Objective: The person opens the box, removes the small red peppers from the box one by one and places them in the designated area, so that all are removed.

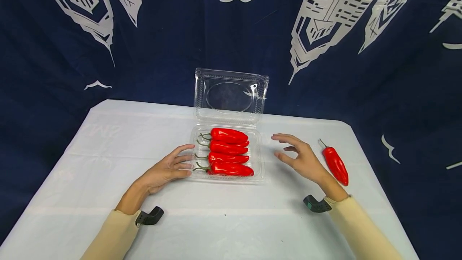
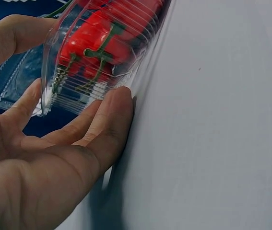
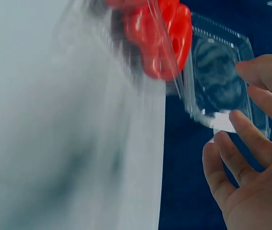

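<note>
Several glossy red chili peppers [image 1: 231, 159] with green stems lie side by side in a clear plastic clamshell box [image 1: 258, 159]. Its clear lid [image 1: 229, 95] stands raised at the back. At the box's left side is my left hand [image 1: 166, 171], fingers spread and touching the outer wall, as the left wrist view shows. Off the box's right side hovers my right hand [image 1: 301, 157], fingers loosely bent with nothing between them. One more red chili pepper [image 1: 335, 165] lies on the table to the right of that hand, partly beside the wrist.
A white cloth covers the table [image 1: 223, 220]. Behind it hangs a dark blue curtain [image 1: 173, 51] with white building prints, close to the raised lid. Each wrist wears a black camera mount, one [image 1: 149, 216] at the left and one [image 1: 317, 204] at the right.
</note>
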Tool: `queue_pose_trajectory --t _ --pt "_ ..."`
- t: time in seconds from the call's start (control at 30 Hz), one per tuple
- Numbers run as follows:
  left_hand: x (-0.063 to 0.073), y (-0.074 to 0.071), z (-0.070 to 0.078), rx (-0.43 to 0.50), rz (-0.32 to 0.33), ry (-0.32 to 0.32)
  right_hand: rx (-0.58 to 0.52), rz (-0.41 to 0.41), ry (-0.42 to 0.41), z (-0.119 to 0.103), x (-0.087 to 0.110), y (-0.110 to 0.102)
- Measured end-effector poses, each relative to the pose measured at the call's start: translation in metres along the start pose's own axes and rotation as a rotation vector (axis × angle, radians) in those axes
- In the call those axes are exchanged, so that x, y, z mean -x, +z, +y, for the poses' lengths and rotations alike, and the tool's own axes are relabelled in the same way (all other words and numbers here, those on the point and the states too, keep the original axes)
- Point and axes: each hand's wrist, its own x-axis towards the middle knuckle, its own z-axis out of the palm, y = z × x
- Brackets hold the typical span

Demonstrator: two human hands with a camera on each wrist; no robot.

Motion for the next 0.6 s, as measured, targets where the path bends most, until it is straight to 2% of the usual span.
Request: queue_pose_trajectory --t 0.27,0.6 --pt "0.000 0.000 0.000 0.004 0.001 -0.002 -0.072 -0.083 -0.059 -0.018 -0.008 0.020" --pt "-0.001 -0.001 -0.002 0.007 0.001 -0.002 -0.151 -0.176 -0.121 -0.030 -0.015 0.043"
